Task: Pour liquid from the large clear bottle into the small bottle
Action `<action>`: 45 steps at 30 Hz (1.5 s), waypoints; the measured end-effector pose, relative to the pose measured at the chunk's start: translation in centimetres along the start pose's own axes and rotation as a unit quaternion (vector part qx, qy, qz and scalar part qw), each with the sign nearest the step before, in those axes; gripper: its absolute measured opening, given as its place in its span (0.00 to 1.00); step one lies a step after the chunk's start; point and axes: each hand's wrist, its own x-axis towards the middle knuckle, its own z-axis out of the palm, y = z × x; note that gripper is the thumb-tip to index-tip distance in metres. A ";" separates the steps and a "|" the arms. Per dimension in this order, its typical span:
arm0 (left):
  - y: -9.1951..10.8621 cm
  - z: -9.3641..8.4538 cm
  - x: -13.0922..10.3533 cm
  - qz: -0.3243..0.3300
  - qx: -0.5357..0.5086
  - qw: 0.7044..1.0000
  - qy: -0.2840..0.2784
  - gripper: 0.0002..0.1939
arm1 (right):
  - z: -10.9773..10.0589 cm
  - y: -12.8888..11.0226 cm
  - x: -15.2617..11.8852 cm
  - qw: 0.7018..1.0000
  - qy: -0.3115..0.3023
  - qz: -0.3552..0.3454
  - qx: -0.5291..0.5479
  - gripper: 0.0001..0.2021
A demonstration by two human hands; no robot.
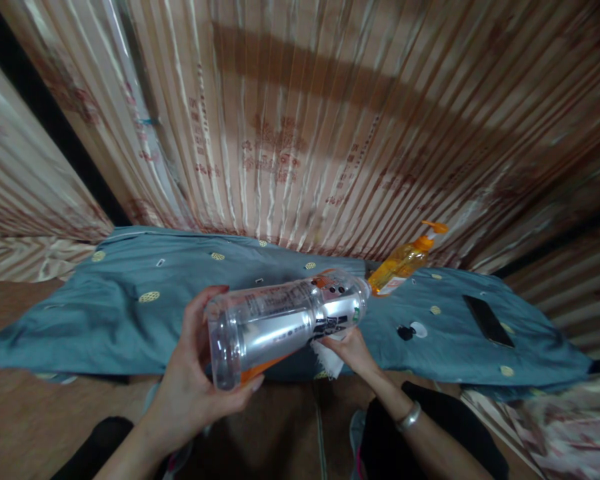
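A large clear plastic bottle (280,323) with a silver and orange label is held on its side above the teal cloth. My left hand (200,373) is wrapped round its base end, at the left. Near the neck end, my right hand (347,350) is closed on a white tissue (329,360) against the bottle's underside. Some of its fingers are hidden behind the bottle. Just beyond the neck stands a yellow pump bottle (399,268) with an orange pump top.
The teal patterned cloth (145,327) covers a low surface. A dark phone (487,321) and a small black and white item (413,331) lie on it at the right. A pleated curtain (290,133) hangs behind. My legs and shoes show below.
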 end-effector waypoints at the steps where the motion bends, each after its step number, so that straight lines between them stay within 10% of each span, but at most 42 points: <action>1: 0.0 0.0 0.0 0.000 0.000 1.000 -0.001 0.44 | 0.0 -0.1 0.0 1.000 0.000 0.000 -0.001 0.19; 45: 0.6 0.2 -0.1 -0.011 0.003 1.000 0.006 0.43 | 0.0 -0.2 0.0 1.000 0.002 0.003 -0.006 0.18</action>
